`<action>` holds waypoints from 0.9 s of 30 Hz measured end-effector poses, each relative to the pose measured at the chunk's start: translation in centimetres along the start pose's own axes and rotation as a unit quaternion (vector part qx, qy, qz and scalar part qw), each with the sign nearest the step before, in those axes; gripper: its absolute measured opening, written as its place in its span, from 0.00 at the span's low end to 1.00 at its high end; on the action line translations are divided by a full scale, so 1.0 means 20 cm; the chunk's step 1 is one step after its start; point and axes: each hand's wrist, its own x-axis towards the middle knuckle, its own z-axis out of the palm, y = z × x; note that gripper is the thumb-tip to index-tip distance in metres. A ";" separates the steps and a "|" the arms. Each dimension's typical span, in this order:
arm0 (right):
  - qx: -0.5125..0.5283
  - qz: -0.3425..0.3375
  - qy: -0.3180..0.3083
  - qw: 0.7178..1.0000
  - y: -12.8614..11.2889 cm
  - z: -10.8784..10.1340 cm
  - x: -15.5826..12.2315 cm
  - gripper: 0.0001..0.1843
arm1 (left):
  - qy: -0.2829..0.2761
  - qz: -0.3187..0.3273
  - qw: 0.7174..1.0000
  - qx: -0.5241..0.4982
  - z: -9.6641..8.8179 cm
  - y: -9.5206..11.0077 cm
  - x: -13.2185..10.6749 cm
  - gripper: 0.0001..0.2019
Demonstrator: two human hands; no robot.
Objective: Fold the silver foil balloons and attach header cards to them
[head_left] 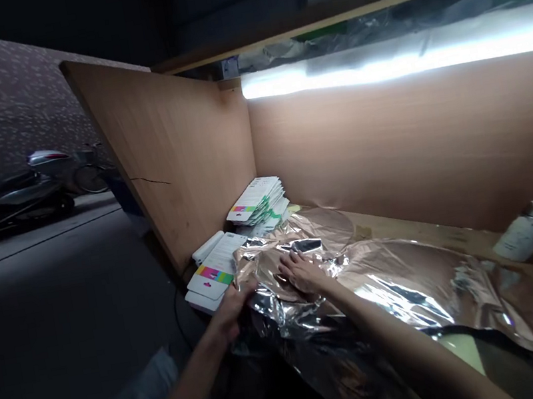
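The metallic film (393, 267) was thin and mirror-bright, pinkish-brown where it reflected the wood and silver-white along its creases. It lay in a loose, wrinkled spread over the worktop (396, 223), from beside the cards at the left toward the right end, and its near part drooped over the front edge into shadow. Whether it was a single sheet or a bag could not be told.

Just beyond its left edge lay printed cardboard packaging cards (217, 271), white with a multicoloured band and a hang hole; a taller stack of cards (259, 200) stood behind them against the wooden side panel (174, 160). These cards crowded the film's left side. A pale cylindrical container (532, 230) with a metallic band stood near the film's far right part, appearing tilted in the wide view. A lit tube lamp (377, 67) ran along the top of the wooden back panel (414, 142). Outside the booth, at the left, were a parked scooter (17, 192) and a bicycle (89, 177).

The left hand (234, 307) was closed on the film's left edge, near the cards, its thumb on top and its other fingers partly hidden. The right hand (302, 273) rested palm down on the film, just right of the left hand, with its fingers extended and slightly parted, grasping nothing.
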 end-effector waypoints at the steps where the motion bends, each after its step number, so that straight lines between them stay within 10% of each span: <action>1: 0.004 0.016 -0.001 1.000 0.00 0.03 0.00 0.30 | 0.019 0.030 0.999 0.036 0.00 -0.04 -0.02 0.49; 6: 0.045 0.062 -0.011 0.997 0.00 0.03 -0.01 0.35 | 0.094 0.094 0.987 0.093 -0.03 -0.14 -0.08 0.55; 13: 0.084 -0.166 -0.094 0.978 -0.04 -0.05 -0.22 0.48 | 0.117 0.206 0.947 0.219 0.03 -0.19 -0.12 0.52; 16: 0.064 -0.176 -0.092 0.978 -0.07 0.02 -0.27 0.54 | 0.104 0.175 0.971 0.122 0.07 -0.18 -0.09 0.47; 22: 0.156 -0.137 -0.003 0.978 0.00 -0.12 -0.13 0.23 | 0.028 0.042 0.996 -0.078 0.11 0.07 -0.06 0.30; 25: 0.176 -0.093 -0.008 0.980 0.07 -0.36 0.02 0.10 | 0.116 0.229 0.967 0.005 0.18 0.11 -0.08 0.28; 27: 0.184 -0.075 0.012 0.980 0.13 -0.58 0.12 0.11 | 0.135 0.421 0.876 0.191 0.24 0.05 -0.08 0.28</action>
